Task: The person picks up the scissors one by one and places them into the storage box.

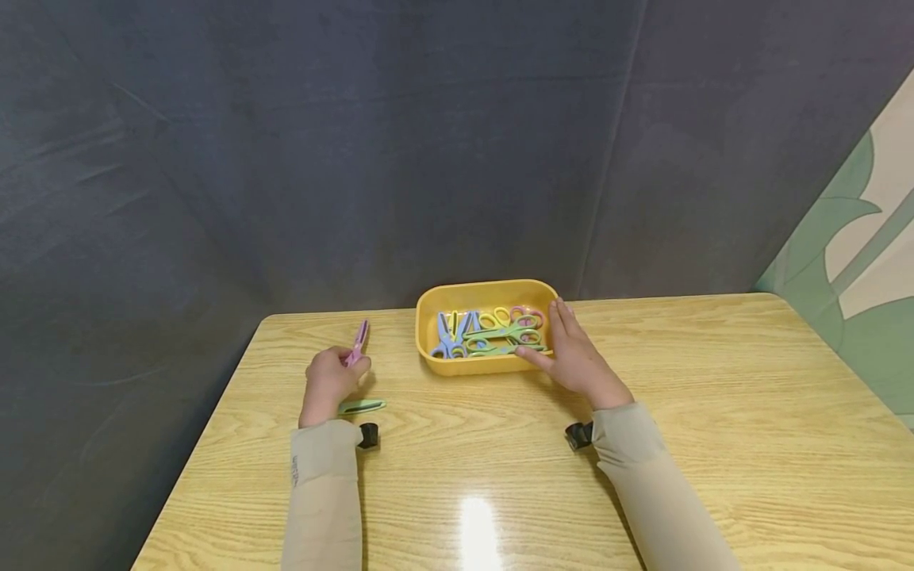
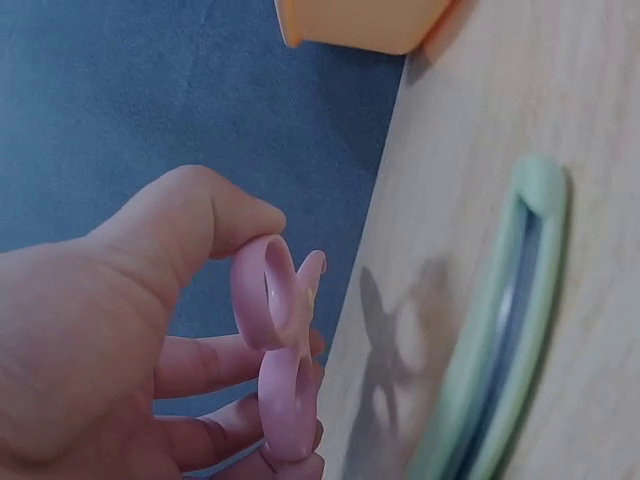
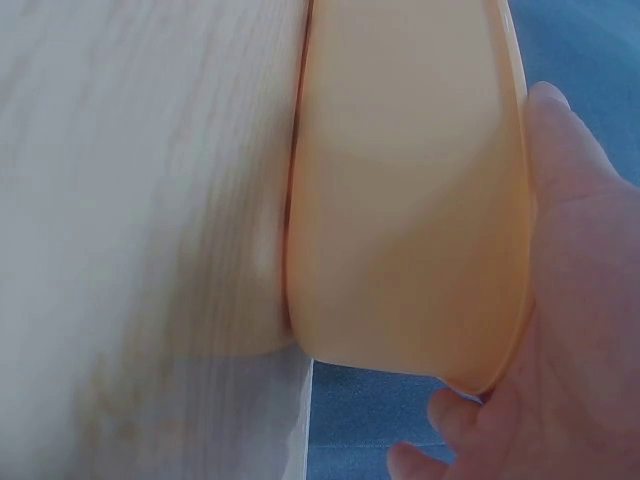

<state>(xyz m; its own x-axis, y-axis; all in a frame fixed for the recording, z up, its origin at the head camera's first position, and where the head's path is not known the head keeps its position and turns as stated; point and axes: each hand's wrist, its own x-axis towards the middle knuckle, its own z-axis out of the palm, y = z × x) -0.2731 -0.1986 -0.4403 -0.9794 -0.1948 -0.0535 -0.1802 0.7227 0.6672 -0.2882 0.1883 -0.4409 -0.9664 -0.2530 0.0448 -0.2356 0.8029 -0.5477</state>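
My left hand (image 1: 336,377) pinches a pair of pink scissors (image 1: 358,342) by the handle loops, with the closed blades pointing up and away. In the left wrist view my thumb and fingers (image 2: 190,230) curl round the pink loops (image 2: 275,340). A pale green blade cover (image 1: 362,407) lies flat on the table just right of that hand, and it is also in the left wrist view (image 2: 505,340). My right hand (image 1: 567,353) grips the right front corner of a yellow tray (image 1: 428,305). Its thumb lies along the front rim and its palm (image 3: 575,300) is against the tray wall (image 3: 410,200).
Several coloured scissors (image 1: 493,329), green, blue, yellow and pink, lie in the tray. The wooden table (image 1: 714,412) ends at a dark curtain (image 1: 357,159) behind and on the left. Its left edge is close to my left hand.
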